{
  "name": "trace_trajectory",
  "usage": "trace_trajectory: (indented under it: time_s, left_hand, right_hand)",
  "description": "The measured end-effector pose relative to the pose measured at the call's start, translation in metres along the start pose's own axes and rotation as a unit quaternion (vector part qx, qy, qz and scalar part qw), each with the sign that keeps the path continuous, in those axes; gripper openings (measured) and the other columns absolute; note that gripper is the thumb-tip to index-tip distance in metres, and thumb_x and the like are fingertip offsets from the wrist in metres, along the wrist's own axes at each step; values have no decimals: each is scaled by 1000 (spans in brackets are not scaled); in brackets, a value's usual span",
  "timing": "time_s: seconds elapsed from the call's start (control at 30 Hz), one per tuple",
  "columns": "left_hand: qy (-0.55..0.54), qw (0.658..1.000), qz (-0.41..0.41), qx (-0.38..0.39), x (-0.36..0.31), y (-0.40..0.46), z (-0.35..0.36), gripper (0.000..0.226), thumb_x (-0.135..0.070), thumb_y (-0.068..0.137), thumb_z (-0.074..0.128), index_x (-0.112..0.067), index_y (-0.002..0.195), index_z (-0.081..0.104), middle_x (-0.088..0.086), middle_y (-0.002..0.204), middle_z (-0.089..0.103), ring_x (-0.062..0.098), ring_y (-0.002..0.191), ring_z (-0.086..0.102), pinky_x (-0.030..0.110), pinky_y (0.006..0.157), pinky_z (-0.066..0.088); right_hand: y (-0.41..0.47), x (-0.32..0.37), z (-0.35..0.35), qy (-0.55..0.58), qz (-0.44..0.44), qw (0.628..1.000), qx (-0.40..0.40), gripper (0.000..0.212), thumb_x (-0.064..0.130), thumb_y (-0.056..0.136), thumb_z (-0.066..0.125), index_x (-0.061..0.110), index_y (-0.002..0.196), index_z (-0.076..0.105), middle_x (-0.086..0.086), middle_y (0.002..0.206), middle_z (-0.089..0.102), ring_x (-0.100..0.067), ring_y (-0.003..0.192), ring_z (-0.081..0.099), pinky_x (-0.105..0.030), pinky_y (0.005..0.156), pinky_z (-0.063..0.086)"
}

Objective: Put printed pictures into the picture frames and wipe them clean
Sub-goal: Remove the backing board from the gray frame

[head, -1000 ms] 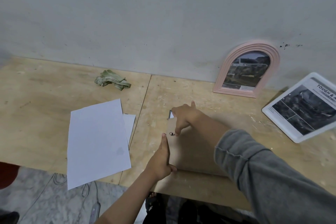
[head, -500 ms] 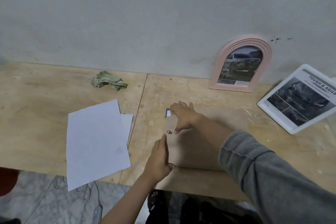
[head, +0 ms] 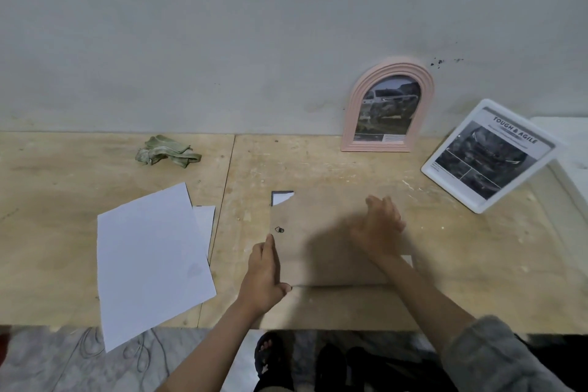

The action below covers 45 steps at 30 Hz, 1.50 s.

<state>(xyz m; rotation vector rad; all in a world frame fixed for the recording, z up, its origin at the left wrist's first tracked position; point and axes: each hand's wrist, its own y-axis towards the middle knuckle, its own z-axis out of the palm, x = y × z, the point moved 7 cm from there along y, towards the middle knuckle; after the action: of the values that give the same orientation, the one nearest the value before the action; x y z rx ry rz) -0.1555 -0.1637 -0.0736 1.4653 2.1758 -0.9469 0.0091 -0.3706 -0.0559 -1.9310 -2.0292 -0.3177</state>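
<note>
A picture frame lies face down on the wooden table, its brown backing board [head: 321, 242] up, with a small metal hanger ring [head: 279, 229] near its left edge. At the board's broken top-left corner a bit of white print [head: 281, 198] shows. My left hand [head: 264, 277] rests with straight fingers along the board's left edge, thumb at the front corner. My right hand [head: 377, 226] hovers blurred over the board's right part, fingers spread. White sheets of paper [head: 149, 261] lie to the left. A crumpled green cloth [head: 167, 154] sits farther back.
A pink arched frame [head: 386, 108] with a car picture leans on the wall. A white frame [head: 490, 154] with a car print stands tilted at the right, beside a white surface [head: 563, 134]. The largest sheet overhangs the table's front edge [head: 334, 328].
My right hand has left the hanger ring at the board's left edge and moved right across the board. The left hand stays at the left edge.
</note>
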Motion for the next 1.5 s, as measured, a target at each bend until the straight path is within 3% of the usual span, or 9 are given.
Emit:
trace_trajectory:
  time_s: [0.13,0.57,0.7,0.8,0.93,1.1,1.23,1.37,1.5]
  left_hand:
    - [-1,1000,-8,-6,0,1,0,115,-25,73,79,-6,152,-3,6,145,21,22,135,26,22,97,32]
    - [-82,990,-96,-66,27,-1,-33,115,-40,57,85,-9,148,22,5,143,34,23,134,35,37,107,36]
    - [-166,972,-115,-119,39,-3,-55,102,-51,58,77,-7,141,36,-4,136,40,15,126,42,35,106,37]
    - [-136,971,-122,-152,52,3,-65,87,-70,62,67,-5,119,53,5,116,60,25,110,57,42,93,49]
    - [-134,967,-117,-184,30,3,-79,73,-56,66,59,-7,118,56,5,112,56,19,103,52,33,84,44]
    - [-107,976,-136,-131,6,10,-50,53,-55,71,58,-8,94,60,10,95,59,25,91,59,34,72,48]
    - [-100,988,-102,-66,-49,4,-6,30,-46,74,61,-17,75,52,6,91,58,16,77,57,30,63,45]
    - [-51,996,-73,16,-102,-1,45,32,-39,83,63,-9,90,51,9,102,50,14,74,49,29,60,39]
    - [-15,996,-43,79,-150,-6,92,48,-40,86,60,-8,118,46,9,121,43,25,103,53,34,84,49]
  right_hand:
    - [-19,-79,-8,85,126,988,-16,55,30,74,72,-1,115,52,-22,113,54,-41,105,51,-46,87,42]
    - [-34,-48,-4,151,139,977,50,57,35,81,69,5,126,50,-16,123,44,-36,108,55,-36,88,43]
    - [-36,-29,1,199,126,970,65,60,34,80,71,6,128,48,-14,123,41,-33,107,53,-34,88,43]
    - [-36,-18,3,226,116,964,75,53,33,80,71,5,121,50,-14,121,39,-29,102,50,-30,86,41]
    - [-35,-17,-4,261,117,957,56,46,26,81,69,5,117,50,-14,120,37,-25,101,47,-25,82,37]
    - [-39,-50,-31,250,148,957,12,68,29,84,66,6,141,36,-14,134,31,-29,120,43,-29,99,36]
    - [-54,-110,-56,222,175,959,-11,59,33,84,67,7,132,45,-15,132,34,-32,114,47,-35,93,43]
    - [-74,-171,-77,195,199,960,-11,36,29,84,66,12,112,52,-11,116,36,-33,105,45,-40,86,46]
    - [-89,-229,-94,153,244,958,-2,35,23,84,61,9,114,51,-8,112,33,-32,109,40,-39,88,43]
